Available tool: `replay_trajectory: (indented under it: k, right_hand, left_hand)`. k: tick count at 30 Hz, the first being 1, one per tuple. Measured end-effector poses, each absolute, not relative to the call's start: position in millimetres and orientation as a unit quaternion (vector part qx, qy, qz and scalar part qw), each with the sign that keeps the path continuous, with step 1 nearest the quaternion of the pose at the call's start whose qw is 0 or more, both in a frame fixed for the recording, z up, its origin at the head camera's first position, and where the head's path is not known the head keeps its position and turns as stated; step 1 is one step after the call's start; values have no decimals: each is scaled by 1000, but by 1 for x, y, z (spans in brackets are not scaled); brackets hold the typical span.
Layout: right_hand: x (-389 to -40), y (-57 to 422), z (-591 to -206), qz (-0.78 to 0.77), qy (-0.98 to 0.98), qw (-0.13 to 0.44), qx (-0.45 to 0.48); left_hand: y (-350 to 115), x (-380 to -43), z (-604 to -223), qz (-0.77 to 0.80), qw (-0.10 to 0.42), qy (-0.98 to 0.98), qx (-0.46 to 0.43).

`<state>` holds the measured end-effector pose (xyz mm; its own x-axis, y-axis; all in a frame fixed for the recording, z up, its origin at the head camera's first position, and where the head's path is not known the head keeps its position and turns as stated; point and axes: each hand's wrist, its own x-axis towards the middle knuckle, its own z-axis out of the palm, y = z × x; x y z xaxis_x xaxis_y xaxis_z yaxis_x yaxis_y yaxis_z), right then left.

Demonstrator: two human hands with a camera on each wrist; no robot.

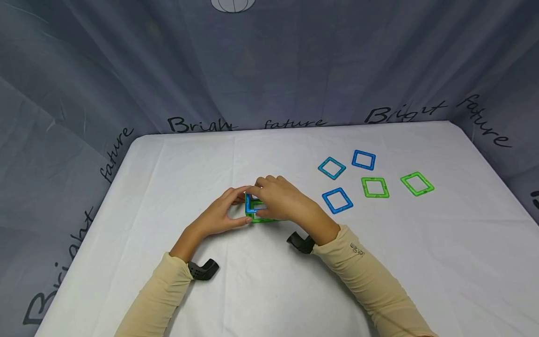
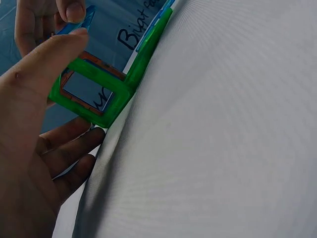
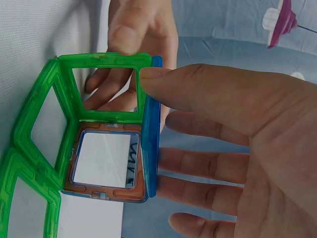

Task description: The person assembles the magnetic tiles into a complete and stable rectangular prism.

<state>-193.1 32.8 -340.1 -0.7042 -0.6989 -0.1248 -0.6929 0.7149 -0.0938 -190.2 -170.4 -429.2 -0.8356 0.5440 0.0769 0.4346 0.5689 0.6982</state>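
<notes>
From where I stand, the joined frames sit right between the two hands. The left hand point(image 1: 221, 213) pinches the upright green frame point(image 3: 104, 116) at its side, thumb on the near edge and fingers behind. The right hand point(image 1: 284, 199) grips the blue frame point(image 3: 152, 129) that lies across the top, its thumb at the corner where blue meets green. Farther from the hands, between them, stands a brown frame point(image 3: 94, 126); below, a flat green frame point(image 3: 39, 96) rests on the table point(image 1: 261, 281), another flat green frame point(image 3: 51, 213) joined beside it toward the right hand.

To do this well, I'd let the left hand only brace, keeping its green side square, while the right lines the blue edge up along green and brown together. Pushing hard at one corner could fold the upright sides, so gentle, even pressure seems wiser. Whether the left thumb also touches the blue, I can't tell.

Out past the right hand lie loose frames, the closest a blue one point(image 1: 330, 204), so a sweep that way might nudge it. White cloth stretches left of the left hand and toward the person, and the table's edges are well apart from both hands.
</notes>
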Motion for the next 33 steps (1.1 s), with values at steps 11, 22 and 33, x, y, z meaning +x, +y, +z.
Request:
replay_trajectory:
  k: [11, 22, 33]
  right_hand:
    - [-193, 33, -341, -24, 923, 80, -375]
    - [-193, 33, -340, -50, 923, 87, -371]
    - [-194, 38, -339, -59, 924, 84, -368]
  left_hand:
    - [-169, -189, -427, 396, 85, 875, 264]
    - [-169, -189, -426, 394, 86, 879, 256]
    - [-169, -189, -425, 402, 86, 875, 255]
